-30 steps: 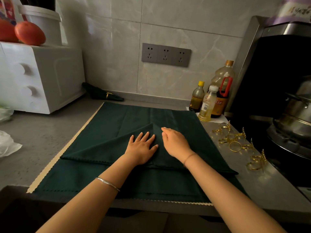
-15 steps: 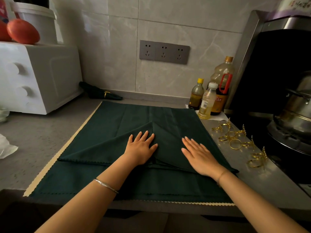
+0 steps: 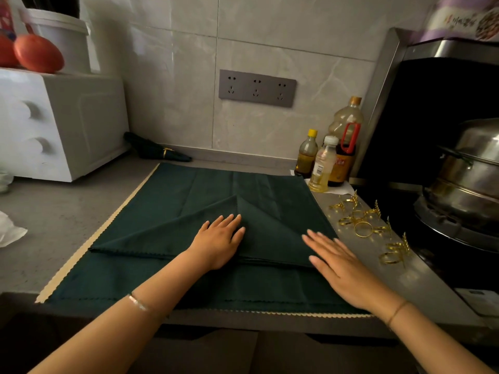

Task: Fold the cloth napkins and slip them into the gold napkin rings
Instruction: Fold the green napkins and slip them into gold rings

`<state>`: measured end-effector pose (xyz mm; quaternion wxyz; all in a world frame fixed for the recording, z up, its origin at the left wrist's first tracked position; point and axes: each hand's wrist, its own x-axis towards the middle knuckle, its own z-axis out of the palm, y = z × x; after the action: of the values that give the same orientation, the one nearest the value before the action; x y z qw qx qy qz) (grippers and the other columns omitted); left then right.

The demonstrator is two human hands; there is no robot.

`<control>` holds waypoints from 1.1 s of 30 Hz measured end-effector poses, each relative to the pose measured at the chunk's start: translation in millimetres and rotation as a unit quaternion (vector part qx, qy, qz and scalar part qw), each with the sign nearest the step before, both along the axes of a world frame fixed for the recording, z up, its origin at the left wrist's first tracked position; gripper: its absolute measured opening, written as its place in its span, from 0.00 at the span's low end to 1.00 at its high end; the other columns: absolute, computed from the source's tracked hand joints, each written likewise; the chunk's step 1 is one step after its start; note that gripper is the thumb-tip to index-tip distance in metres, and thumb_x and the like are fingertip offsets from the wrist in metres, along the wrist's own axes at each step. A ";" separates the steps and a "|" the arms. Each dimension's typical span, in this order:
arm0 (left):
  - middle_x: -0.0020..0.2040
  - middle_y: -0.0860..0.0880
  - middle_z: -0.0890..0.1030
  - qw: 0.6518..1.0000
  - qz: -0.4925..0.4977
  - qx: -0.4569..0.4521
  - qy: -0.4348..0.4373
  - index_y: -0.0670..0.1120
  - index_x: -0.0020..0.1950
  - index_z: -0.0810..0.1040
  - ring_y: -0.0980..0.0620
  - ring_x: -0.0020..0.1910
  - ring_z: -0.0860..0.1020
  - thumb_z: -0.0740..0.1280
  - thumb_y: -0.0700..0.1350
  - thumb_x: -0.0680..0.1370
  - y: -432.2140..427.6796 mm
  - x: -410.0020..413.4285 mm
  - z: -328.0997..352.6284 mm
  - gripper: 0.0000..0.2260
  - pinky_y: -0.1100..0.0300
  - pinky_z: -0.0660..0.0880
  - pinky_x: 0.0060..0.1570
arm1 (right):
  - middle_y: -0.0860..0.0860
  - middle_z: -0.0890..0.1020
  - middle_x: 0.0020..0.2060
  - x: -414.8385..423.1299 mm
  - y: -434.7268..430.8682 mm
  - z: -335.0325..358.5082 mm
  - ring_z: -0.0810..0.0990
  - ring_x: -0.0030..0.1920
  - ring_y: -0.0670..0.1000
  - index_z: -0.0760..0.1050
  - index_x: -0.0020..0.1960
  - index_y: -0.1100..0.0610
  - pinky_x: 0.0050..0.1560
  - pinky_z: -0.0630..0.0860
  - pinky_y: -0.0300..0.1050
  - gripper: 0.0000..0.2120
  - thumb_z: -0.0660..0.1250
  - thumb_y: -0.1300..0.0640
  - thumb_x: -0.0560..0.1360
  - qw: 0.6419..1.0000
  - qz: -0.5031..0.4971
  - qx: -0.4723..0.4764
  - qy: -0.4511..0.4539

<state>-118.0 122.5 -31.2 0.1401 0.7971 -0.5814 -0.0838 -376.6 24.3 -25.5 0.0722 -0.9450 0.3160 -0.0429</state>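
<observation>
A dark green cloth napkin [image 3: 167,233] lies folded into a triangle on top of a stack of flat green napkins [image 3: 135,282] on the counter. My left hand [image 3: 217,240] presses flat on the triangle's middle, just below its peak. My right hand [image 3: 340,268] lies flat, fingers apart, on the triangle's right corner. Several gold napkin rings [image 3: 363,225] with leaf trims are scattered on the steel counter to the right. A finished rolled napkin in a gold ring [image 3: 159,152] lies at the back by the wall.
A white appliance [image 3: 56,122] with tomatoes [image 3: 37,54] on top stands at the left. Three bottles [image 3: 328,155] stand at the back right. A steel pot [image 3: 469,174] sits on the stove at the right. A white plastic bag [image 3: 8,230] lies far left.
My right hand slid from beside the left hand out along the fold to the napkin's right corner, then a little nearer to me. The left hand stayed pressed in place.
</observation>
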 end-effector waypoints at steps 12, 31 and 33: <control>0.78 0.56 0.46 0.995 -0.094 0.034 -0.015 0.57 0.78 0.46 0.56 0.77 0.43 0.44 0.59 0.82 75.3 -27.8 4.4 0.24 0.56 0.41 0.75 | 0.31 0.42 0.72 37.0 43.1 -1.1 0.35 0.69 0.28 0.42 0.74 0.37 0.70 0.34 0.32 0.23 0.41 0.40 0.79 0.989 0.132 0.056 0.036; 0.78 0.59 0.48 0.989 -0.136 0.003 -0.057 0.55 0.78 0.46 0.58 0.76 0.41 0.35 0.68 0.71 82.7 -21.6 -6.1 0.37 0.59 0.37 0.74 | 0.36 0.70 0.64 -2.0 -5.8 44.4 0.67 0.66 0.41 0.68 0.66 0.40 0.68 0.61 0.38 0.20 0.60 0.58 0.78 0.993 0.024 -0.076 0.084; 0.78 0.59 0.48 0.988 -0.144 0.006 -0.057 0.54 0.78 0.48 0.58 0.76 0.40 0.35 0.68 0.71 83.2 -21.0 -5.8 0.38 0.58 0.37 0.74 | 0.40 0.77 0.54 -6.9 -20.8 61.1 0.75 0.55 0.40 0.75 0.53 0.40 0.59 0.72 0.39 0.14 0.65 0.59 0.76 0.998 -0.004 -0.032 0.055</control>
<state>-139.0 205.8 -37.0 0.0889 0.7094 -0.6965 -0.0611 -383.4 3.4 35.6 0.0241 -0.9464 0.3220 -0.0013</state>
